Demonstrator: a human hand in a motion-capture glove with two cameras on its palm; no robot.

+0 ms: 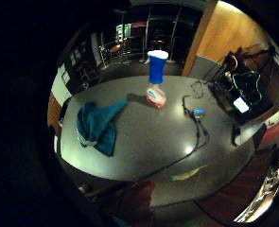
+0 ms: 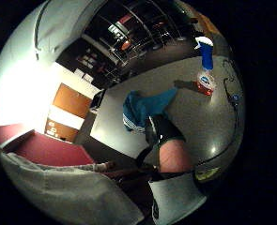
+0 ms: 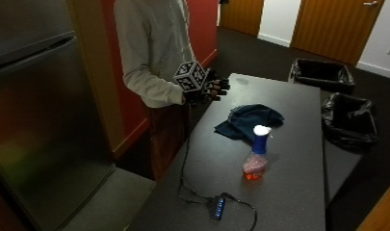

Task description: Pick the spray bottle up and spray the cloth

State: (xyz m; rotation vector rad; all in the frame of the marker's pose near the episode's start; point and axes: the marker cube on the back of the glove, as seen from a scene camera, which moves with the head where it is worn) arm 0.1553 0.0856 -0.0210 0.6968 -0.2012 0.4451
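Outside view: gloved right hand (image 3: 210, 89) raised over tabletop (image 3: 291, 202) long edge, fingers loosely curled, holding nothing, spray bottle (image 3: 255, 159) upright mid-tabletop, blue cloth (image 3: 249, 120) crumpled just beyond; palm views: bottle (image 1: 156, 78) near cloth (image 1: 99, 125), apart.

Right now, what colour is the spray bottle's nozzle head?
White, atop a blue neck; outside view shows it best.

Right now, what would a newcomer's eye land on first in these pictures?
Probably the spray bottle, standing upright alone mid-table, white and blue above, reddish at the base. Next the blue cloth, crumpled on the table beyond it, apart from the bottle. Then the person's gloved hand, raised near the table's far corner, touching neither.
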